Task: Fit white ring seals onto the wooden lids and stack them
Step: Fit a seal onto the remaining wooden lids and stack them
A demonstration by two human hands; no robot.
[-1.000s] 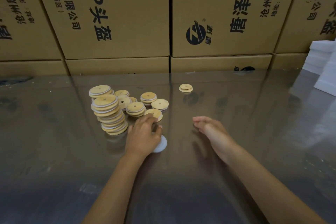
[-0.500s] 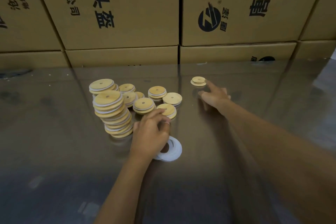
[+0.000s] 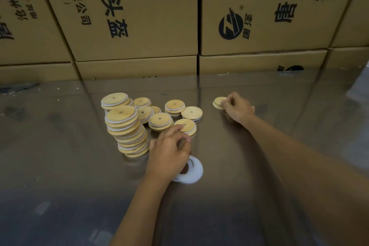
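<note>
A tall leaning stack of wooden lids (image 3: 126,132) with white seals stands left of centre on the shiny table. Behind and beside it lie several shorter piles of lids (image 3: 174,107). My left hand (image 3: 169,152) hovers with curled fingers over white ring seals (image 3: 192,171) lying flat on the table, fingertips close to one loose lid (image 3: 188,125); whether it grips a seal is hidden. My right hand (image 3: 238,109) reaches far right and pinches the edge of a small separate pile of wooden lids (image 3: 218,103).
A wall of stacked cardboard boxes (image 3: 139,16) with black print runs along the table's far edge. The reflective table top (image 3: 60,166) stretches left, right and towards me.
My right hand has travelled from the table centre out to the separate lids at the right and taken hold of them. My left hand stayed over the seals, which now show more.
</note>
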